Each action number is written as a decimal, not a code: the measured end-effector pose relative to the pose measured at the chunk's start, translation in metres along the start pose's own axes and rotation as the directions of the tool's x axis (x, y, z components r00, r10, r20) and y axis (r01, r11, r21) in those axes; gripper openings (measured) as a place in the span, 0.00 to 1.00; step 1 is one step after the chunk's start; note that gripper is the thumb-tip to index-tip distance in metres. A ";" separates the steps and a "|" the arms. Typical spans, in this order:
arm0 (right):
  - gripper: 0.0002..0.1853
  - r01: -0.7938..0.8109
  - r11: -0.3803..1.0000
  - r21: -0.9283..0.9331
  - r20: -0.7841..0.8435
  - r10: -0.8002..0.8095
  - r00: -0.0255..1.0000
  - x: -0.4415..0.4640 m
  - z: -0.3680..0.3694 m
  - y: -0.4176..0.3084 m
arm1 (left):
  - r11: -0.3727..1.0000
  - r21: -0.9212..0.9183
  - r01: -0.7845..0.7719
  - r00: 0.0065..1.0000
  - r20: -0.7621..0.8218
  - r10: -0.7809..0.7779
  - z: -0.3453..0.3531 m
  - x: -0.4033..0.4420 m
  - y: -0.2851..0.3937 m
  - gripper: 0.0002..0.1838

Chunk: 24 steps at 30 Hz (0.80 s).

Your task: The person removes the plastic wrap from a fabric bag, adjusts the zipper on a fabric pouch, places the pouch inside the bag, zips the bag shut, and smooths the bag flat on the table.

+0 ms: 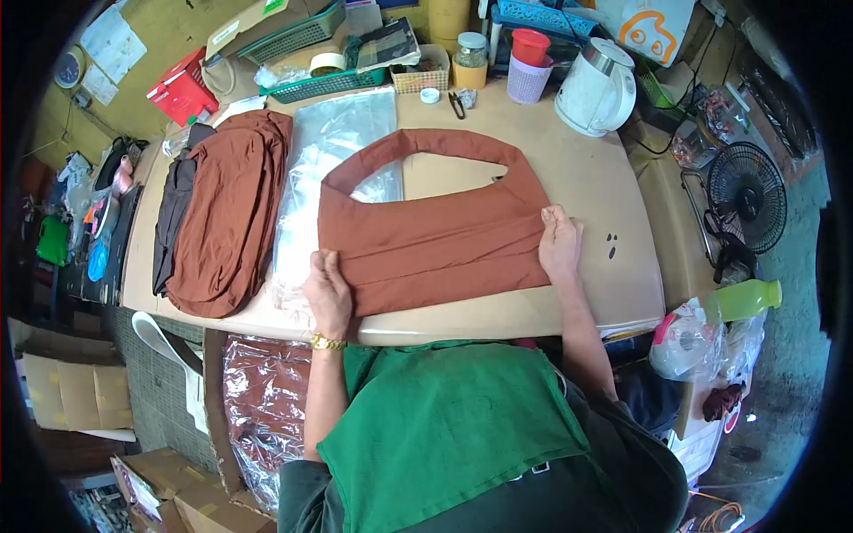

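A rust-brown cloth bag (435, 235) with a wide looped strap lies spread on the beige table, its strap towards the back. My left hand (327, 293) pinches its lower left edge, fingers closed on the fabric. At the right edge, higher up, my right hand (560, 242) grips the cloth between thumb and fingers. Long creases run across the bag between both hands. Left of it, a stack of similar brown cloth pieces (233, 213) rests on the table. Clear plastic sheets (342, 133) lie between the stack and the bag, partly under the bag.
Along the back of the beige table (613, 293) stand green baskets (324, 86), small scissors (457, 105), a jar (470, 62), cups (530, 78) and a white kettle (597, 87). A fan (746, 191) is at the right. Below the front edge sits a box of plastic-wrapped brown items (265, 400).
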State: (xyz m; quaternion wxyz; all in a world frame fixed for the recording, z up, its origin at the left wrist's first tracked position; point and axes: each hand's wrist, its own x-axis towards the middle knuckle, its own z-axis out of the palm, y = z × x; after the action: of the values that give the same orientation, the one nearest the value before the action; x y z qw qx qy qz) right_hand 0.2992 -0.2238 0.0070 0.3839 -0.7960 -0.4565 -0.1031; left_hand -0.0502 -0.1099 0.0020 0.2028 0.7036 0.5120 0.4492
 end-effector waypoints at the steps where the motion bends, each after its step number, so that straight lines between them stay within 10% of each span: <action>1: 0.08 0.002 1.000 0.004 0.002 -0.002 1.000 0.000 -0.001 0.004 | 0.998 -0.006 -0.058 0.998 0.012 0.058 0.003 -0.001 -0.002 0.09; 13: 0.07 -0.075 0.987 0.140 0.194 0.047 0.980 -0.007 0.002 0.016 | 0.990 -0.029 -0.141 0.989 -0.043 0.140 0.002 -0.009 -0.007 0.04; 17: 0.16 0.217 0.962 -0.164 -0.070 -0.231 0.970 -0.005 -0.011 -0.032 | 0.993 0.001 -0.118 0.993 -0.027 0.118 0.009 -0.004 -0.002 0.05; 20: 0.33 0.507 0.862 -0.009 0.132 -0.502 0.855 -0.031 -0.010 -0.097 | 0.991 -0.024 -0.132 0.987 0.088 0.134 0.016 -0.009 0.003 0.06; 22: 0.35 0.522 0.828 -0.204 0.361 -0.432 0.827 -0.032 -0.003 -0.085 | 0.986 -0.002 -0.169 0.978 0.121 0.168 0.010 -0.006 -0.003 0.06; 24: 0.35 0.168 0.881 -0.441 0.243 -0.063 0.968 -0.013 -0.008 -0.031 | 0.999 -0.022 -0.032 0.995 0.091 0.034 -0.006 0.003 -0.009 0.06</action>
State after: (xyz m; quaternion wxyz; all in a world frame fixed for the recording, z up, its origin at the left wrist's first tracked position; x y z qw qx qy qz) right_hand 0.2686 -0.2294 0.0216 0.1251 -0.8416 -0.5060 -0.1414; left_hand -0.0604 -0.1051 -0.0004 0.2258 0.7296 0.4859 0.4249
